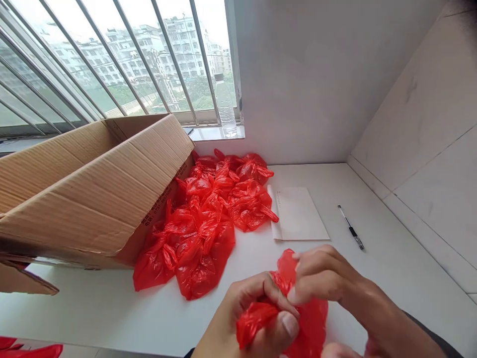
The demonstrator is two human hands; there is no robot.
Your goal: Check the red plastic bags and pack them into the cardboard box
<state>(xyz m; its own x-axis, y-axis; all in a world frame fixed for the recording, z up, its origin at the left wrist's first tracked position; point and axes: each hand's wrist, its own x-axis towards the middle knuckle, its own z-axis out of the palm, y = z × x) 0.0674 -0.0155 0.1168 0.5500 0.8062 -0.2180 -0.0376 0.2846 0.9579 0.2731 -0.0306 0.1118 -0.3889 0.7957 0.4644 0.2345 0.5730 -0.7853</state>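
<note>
At the table's front edge, my left hand (261,315) is closed round a gathered, twisted part of a red plastic bag (313,323). A bunched end of the bag sticks out between its thumb and fingers. My right hand (330,278) pinches the same bag just above and to the right, with its fingertips close to the left hand's. The lower part of the bag hangs under both hands, partly hidden by them. What is inside it cannot be made out. Further back lies a pile of knotted red plastic bags (206,248).
A large open cardboard box (97,194) stands left of the pile. An open notepad (301,214) and a black pen (351,227) lie on the white table (246,256). A clear bottle (224,107) stands on the sill by the barred window. More red plastic (33,352) shows at the lower left.
</note>
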